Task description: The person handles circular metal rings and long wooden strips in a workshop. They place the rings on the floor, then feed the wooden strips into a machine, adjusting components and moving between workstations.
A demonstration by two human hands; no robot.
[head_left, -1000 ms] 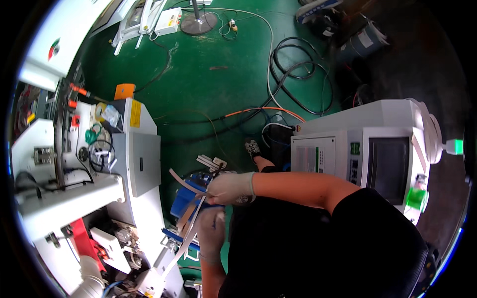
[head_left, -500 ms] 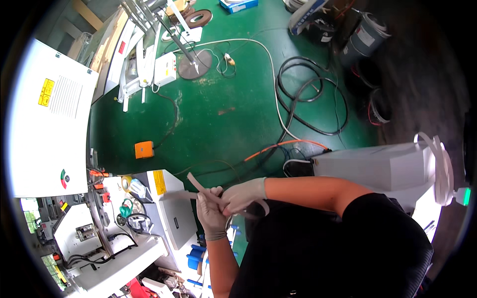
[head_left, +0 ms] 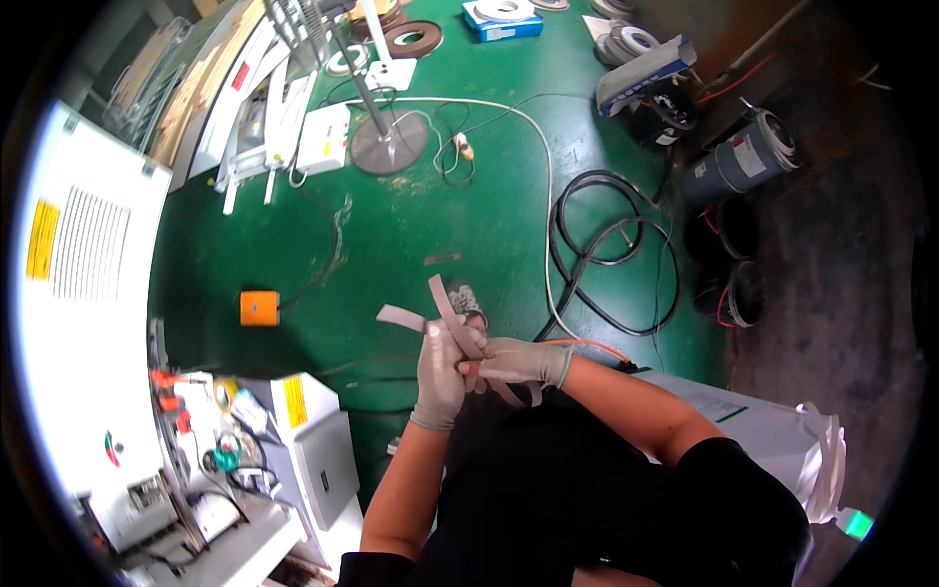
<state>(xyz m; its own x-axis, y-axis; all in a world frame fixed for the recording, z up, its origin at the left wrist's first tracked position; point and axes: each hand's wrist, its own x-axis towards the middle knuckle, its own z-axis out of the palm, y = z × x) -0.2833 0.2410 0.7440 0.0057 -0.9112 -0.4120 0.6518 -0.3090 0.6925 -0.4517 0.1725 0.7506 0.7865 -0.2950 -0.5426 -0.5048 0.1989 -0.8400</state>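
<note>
i see left hand point(head_left: 442, 370) and right hand point(head_left: 516, 362) clamped on tan strips point(head_left: 442, 311) at chest height | strips bunched, loose ends free | sorting looks unfinished | green floor point(head_left: 391, 235) below

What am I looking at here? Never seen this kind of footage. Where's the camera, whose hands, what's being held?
The camera is a wide fisheye worn on a person's head, looking down, so straight edges bend near the rim. The two gloved hands are the wearer's own: the left hand and the right hand meet in front of the dark shirt, both gripping flat beige strips whose ends stick up. Below is a green floor with a coiled black cable, a small orange box, a round-based stand and tape rolls. White machine cabinets stand at the left.
</note>
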